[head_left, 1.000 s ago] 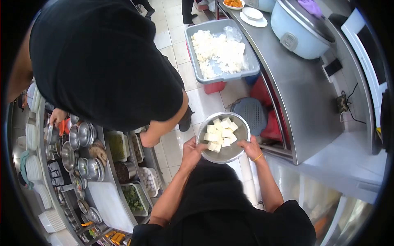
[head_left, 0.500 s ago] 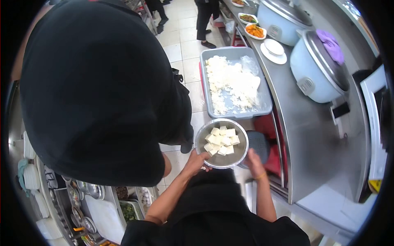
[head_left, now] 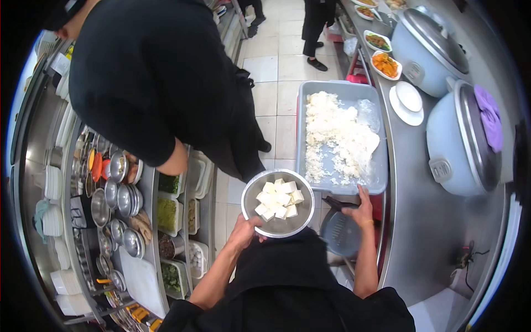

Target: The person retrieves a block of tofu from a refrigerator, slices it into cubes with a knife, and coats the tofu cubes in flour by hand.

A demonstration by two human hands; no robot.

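Observation:
My left hand (head_left: 243,232) grips the near-left rim of a round metal bowl (head_left: 303,214), which I carry at waist height. Cubes of what looks like white tofu (head_left: 280,199) are heaped in it. My right hand (head_left: 362,209) has its fingers apart and holds nothing. Its fingertips reach the front edge of a grey plastic tub (head_left: 301,130); whether they touch it I cannot tell. Cooked white rice (head_left: 343,138) and a clear plastic bag lie in that tub. Below my right hand stands a dark grey perforated container (head_left: 338,235).
A co-worker in black (head_left: 160,77) stands close on my left, beside shelves with metal bowls (head_left: 133,242) and ingredient tubs (head_left: 167,214). To the right, a steel counter (head_left: 412,232) bears rice cookers (head_left: 456,144) and side dishes (head_left: 386,65). Another person's legs (head_left: 315,30) show farther along the aisle.
My right hand has moved from beside the bowl up to the rice tub's front edge, fingers spreading. The bowl has shifted slightly left. The co-worker's body is farther away, revealing more shelving.

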